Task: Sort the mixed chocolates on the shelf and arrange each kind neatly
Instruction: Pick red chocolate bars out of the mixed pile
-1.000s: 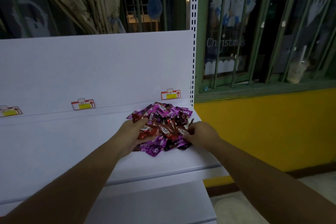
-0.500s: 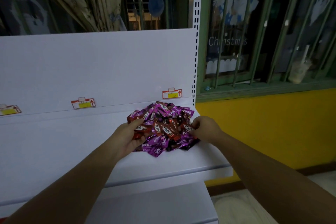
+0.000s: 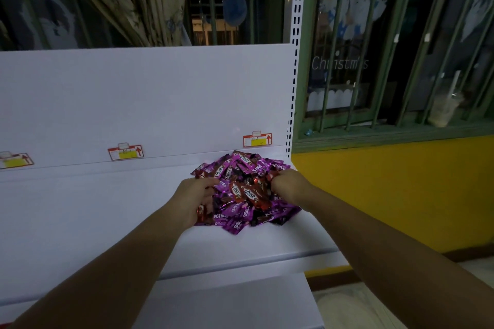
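A mixed pile of chocolates (image 3: 244, 189) lies at the right end of the white shelf (image 3: 93, 208). It holds purple "Kiss" wrappers and red-brown "Choco" wrappers, jumbled together. My left hand (image 3: 193, 197) rests on the pile's left side, fingers curled, with a red-brown chocolate (image 3: 201, 213) showing under the palm. My right hand (image 3: 287, 184) presses into the pile's right side with fingers bent into the wrappers; what they pinch is hidden.
Three red and yellow price tags sit along the shelf's back panel, one (image 3: 257, 139) just behind the pile, another (image 3: 125, 152) further left. A perforated upright (image 3: 294, 61) ends the shelf at right. Beyond it are a yellow wall and barred green window. A lower shelf (image 3: 227, 302) juts out below.
My right hand has moved up and into the pile's right edge. My left hand slid slightly lower on the left side, fingers curling over wrappers. The pile has shifted a little.
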